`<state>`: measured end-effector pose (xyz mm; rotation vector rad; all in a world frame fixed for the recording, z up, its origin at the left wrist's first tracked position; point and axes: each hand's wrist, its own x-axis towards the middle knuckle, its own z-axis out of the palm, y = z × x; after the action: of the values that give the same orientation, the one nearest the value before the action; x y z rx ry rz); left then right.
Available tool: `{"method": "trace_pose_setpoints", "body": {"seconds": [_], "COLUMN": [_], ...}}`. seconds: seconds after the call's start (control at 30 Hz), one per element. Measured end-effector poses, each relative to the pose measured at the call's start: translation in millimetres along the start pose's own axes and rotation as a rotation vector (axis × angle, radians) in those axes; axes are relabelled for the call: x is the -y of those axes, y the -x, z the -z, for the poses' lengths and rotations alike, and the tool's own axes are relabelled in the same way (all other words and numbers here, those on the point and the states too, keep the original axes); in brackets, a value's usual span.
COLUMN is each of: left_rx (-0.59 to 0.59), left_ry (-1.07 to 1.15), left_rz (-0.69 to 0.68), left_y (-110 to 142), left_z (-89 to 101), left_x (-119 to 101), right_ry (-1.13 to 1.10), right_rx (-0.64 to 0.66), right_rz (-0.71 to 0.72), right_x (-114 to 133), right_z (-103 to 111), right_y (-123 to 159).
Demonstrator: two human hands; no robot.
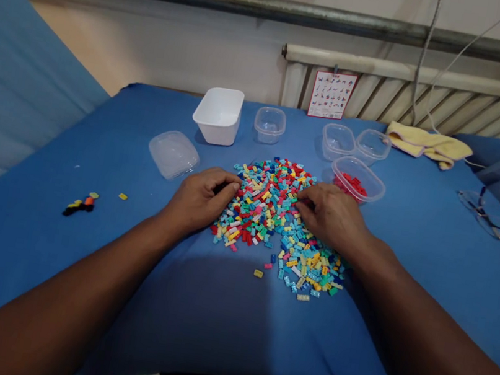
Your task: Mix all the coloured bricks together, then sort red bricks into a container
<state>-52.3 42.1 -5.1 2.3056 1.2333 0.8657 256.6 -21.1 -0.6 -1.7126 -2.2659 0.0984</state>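
A heap of small toy building bricks point(260, 198) in many colours lies in the middle of the blue-covered table, its lower right part spreading toward me. At the heap's left edge is my left hand point(204, 199), thumb and forefinger brought together at the bricks. My right hand point(333, 215) rests on the right side of the heap, its fingers curled and the tips among the bricks. Whatever either hand pinches is too small to make out. Just beyond my right hand, a clear plastic tub point(374, 190) contains red bricks point(354, 184).
Behind the heap stand a white container point(218, 111) and clear tubs point(269, 129), point(338, 141). A clear lid point(173, 155) lies left. Joined black, yellow and orange bricks point(80, 206) sit far left. Glasses point(485, 213) and a yellow cloth point(425, 143) are at right.
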Motion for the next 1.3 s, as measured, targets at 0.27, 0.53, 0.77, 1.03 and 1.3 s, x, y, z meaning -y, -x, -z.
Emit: {"method": "trace_pose_setpoints", "body": {"seconds": [0.27, 0.53, 0.77, 1.03, 1.3], "left_rx": [0.006, 0.002, 0.002, 0.003, -0.055], "left_ry": [0.007, -0.003, 0.015, 0.015, -0.055], "left_rz": [0.002, -0.001, -0.003, -0.022, -0.148], "left_y": [0, 0, 0, 1, 5], "left_z": [-0.2, -0.4, 0.6, -0.5, 10.5], "left_x": [0, 0, -2, 0, -16], "right_ry": [-0.049, -0.135, -0.167, -0.199, -0.053], "right_rx": [0.053, 0.089, 0.088, -0.107, -0.551], "right_rz": [-0.045, -0.025, -0.019, 0.062, -0.197], "right_x": [1, 5, 3, -5, -63], "right_z": [4, 8, 10, 24, 44], "right_y": [2, 1, 5, 19, 30]}}
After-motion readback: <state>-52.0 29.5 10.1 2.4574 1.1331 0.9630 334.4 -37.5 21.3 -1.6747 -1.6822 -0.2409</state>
